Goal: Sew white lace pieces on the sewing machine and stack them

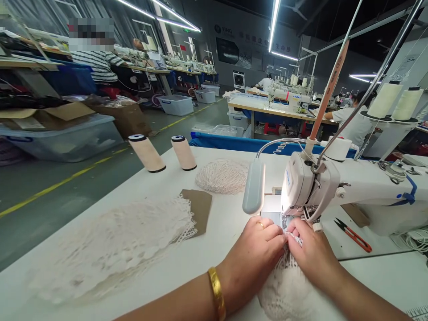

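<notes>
My left hand (259, 252) and my right hand (309, 252) meet just in front of the needle of a white sewing machine (351, 187). Both have their fingers pinched on a piece of white lace (287, 285) that runs from the needle back toward me between my wrists. The left hand wears a ring and a gold bangle. A small lamp (253, 187) on a flexible neck lights the needle area.
A pile of white lace pieces (113, 240) lies at the left with a brown card template (199, 207). A smaller lace pile (222, 176) and two thread cones (165, 154) stand further back. Red-handled snips (352, 235) lie right of the needle. Other workers sit at distant tables.
</notes>
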Available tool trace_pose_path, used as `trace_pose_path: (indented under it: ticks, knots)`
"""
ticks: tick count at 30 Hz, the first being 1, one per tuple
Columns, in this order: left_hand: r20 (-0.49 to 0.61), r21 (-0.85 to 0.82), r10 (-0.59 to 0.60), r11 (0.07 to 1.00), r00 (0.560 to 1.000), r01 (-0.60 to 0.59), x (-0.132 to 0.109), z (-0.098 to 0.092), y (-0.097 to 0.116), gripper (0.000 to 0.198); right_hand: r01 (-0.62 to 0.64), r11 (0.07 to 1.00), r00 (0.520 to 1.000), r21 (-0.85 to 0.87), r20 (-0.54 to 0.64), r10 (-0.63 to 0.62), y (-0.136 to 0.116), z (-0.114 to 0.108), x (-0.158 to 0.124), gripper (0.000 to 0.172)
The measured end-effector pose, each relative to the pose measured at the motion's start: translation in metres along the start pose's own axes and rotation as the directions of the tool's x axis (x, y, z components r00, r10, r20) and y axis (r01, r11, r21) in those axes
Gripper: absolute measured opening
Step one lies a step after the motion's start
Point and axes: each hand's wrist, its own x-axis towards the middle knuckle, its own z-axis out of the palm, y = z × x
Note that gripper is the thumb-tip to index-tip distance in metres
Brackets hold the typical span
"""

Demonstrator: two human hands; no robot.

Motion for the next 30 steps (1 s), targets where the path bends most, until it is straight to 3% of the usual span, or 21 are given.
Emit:
trace_pose_path:
  ticks: [10,18,26,30]
  knots:
    - [0.095,0.003,-0.032,0.999,0.995,0.032,-0.003,-0.005,0.004,0.022,0.100,0.986,0.993,-0.131,-0.050,-0.107,0.008,0.004,-0.004,0.009]
    - [0.108,0.028,-0.048,0.999,0.993,0.045,-0.005,-0.003,0.005,0.018,0.240,0.964,0.969,-0.111,0.082,-0.231,0.008,-0.011,-0.007,0.028]
    - [0.096,0.055,-0.078,0.996,0.992,0.073,-0.004,0.000,0.003,0.016,0.295,0.934,0.951,-0.203,-0.035,-0.308,0.012,-0.010,-0.006,0.031]
    - [0.096,0.076,-0.098,0.993,0.991,0.091,-0.003,0.000,0.003,0.016,0.276,0.928,0.956,-0.250,-0.027,-0.291,0.018,-0.004,-0.005,0.033]
